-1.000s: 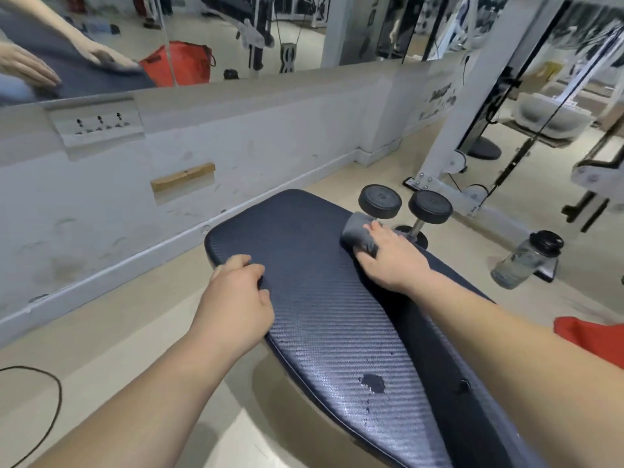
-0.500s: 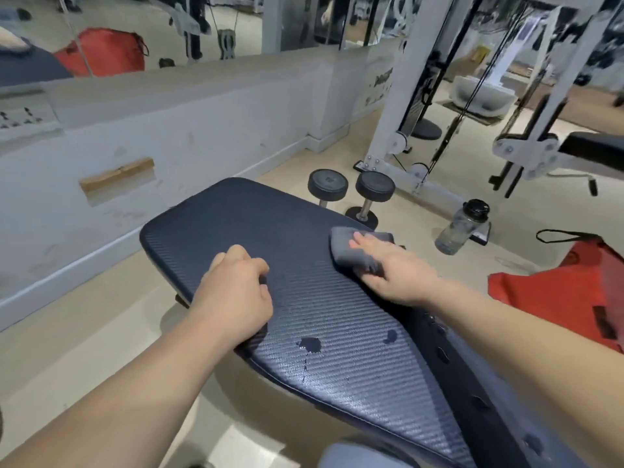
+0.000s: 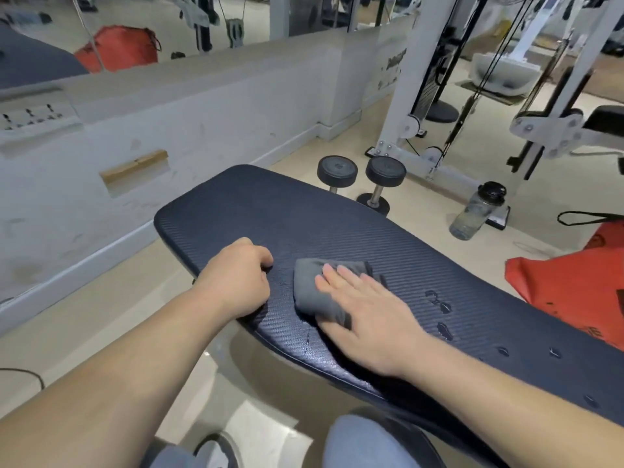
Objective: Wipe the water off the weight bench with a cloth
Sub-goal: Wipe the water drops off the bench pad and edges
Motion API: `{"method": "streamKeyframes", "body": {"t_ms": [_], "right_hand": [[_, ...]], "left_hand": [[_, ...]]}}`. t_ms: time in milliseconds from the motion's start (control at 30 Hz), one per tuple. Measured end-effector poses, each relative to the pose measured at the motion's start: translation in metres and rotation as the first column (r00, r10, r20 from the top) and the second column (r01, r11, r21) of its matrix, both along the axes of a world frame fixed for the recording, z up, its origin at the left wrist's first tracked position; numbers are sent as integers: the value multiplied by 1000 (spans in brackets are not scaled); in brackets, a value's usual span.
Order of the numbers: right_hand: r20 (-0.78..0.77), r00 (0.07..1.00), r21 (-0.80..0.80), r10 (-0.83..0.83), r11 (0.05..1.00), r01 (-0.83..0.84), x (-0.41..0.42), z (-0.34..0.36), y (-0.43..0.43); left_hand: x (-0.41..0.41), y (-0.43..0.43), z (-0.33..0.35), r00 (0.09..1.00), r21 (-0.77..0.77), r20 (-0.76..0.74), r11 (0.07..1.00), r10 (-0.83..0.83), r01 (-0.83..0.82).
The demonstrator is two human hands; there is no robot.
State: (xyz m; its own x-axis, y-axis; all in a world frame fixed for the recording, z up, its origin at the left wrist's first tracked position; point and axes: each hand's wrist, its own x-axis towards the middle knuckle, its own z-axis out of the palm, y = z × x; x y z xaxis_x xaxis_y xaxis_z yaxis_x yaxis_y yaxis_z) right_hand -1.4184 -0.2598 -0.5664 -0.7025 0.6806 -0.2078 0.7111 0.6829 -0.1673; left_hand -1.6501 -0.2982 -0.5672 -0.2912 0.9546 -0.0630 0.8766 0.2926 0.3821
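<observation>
The weight bench (image 3: 277,211) is a dark blue ribbed pad running from the middle to the lower right. A folded grey cloth (image 3: 312,292) lies on its near half. My right hand (image 3: 368,315) presses flat on the cloth, fingers stretched out. My left hand (image 3: 236,278) is curled into a fist and grips the pad's left edge, just left of the cloth. Several water drops (image 3: 442,305) sit on the pad to the right of my right hand, and a thin wet streak (image 3: 308,341) runs near the front edge.
Two dumbbells (image 3: 361,177) stand on the floor beyond the bench. A clear water bottle (image 3: 477,211) and a red bag (image 3: 574,285) are to the right. A white cable machine (image 3: 422,96) stands behind. A low wall (image 3: 202,123) runs along the left.
My right hand has dragged the cloth from the far right edge of the pad toward me and left, over the earlier dark puddle. My left hand kept its grip on the edge.
</observation>
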Motion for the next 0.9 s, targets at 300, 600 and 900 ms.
{"method": "streamKeyframes", "body": {"t_ms": [300,600,900], "right_hand": [[20,980,19,-197,980,196,-66,-19,17],[14,988,99,154,983,-155,-16,-15,-5],[51,966,42,-254,967,252,-129,-21,52]], "left_hand": [[-13,-20,8,998,10,33,999,50,-50],[-25,-24,2,993,34,98,997,67,-70],[-44,-23,-2,969,126,170,971,180,-202]]}}
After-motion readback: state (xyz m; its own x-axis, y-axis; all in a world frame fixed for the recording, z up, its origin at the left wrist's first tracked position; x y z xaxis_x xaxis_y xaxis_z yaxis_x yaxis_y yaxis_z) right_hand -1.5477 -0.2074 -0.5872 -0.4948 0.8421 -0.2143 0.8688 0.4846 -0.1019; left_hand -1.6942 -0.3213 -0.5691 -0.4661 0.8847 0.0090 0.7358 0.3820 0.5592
